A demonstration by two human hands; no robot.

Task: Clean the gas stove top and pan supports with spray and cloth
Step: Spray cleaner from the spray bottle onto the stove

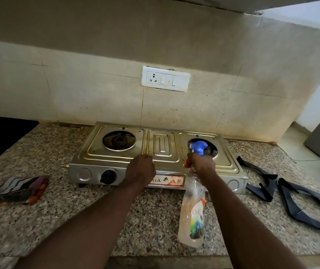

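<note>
2 pan supports (267,191) are crowding the counter (77,210) right of the stove (163,146). A cloth (19,189) is lying left, well apart from it, granite showing between. The left hand (140,167) and the right hand (200,164), gripping the spray bottle (193,214), are blocking the stove's front edge.

This was a home kitchen, and a well-used one. A two-burner steel gas stove (162,144) sat on a speckled granite counter (58,200) pushed against the wall, with an open burner (118,141) on its left side and a black knob (107,176) on its front. Behind it rose cream wall tiles (97,98), marked with brownish splashes and stains near the stove. A white switch plate (166,79) with a socket was set into them. Two black pan supports (308,208) lay on the counter to the right, a striped cloth (19,189) lay crumpled to the left, and a spray bottle (193,216) of household cleaner was there too.
</note>
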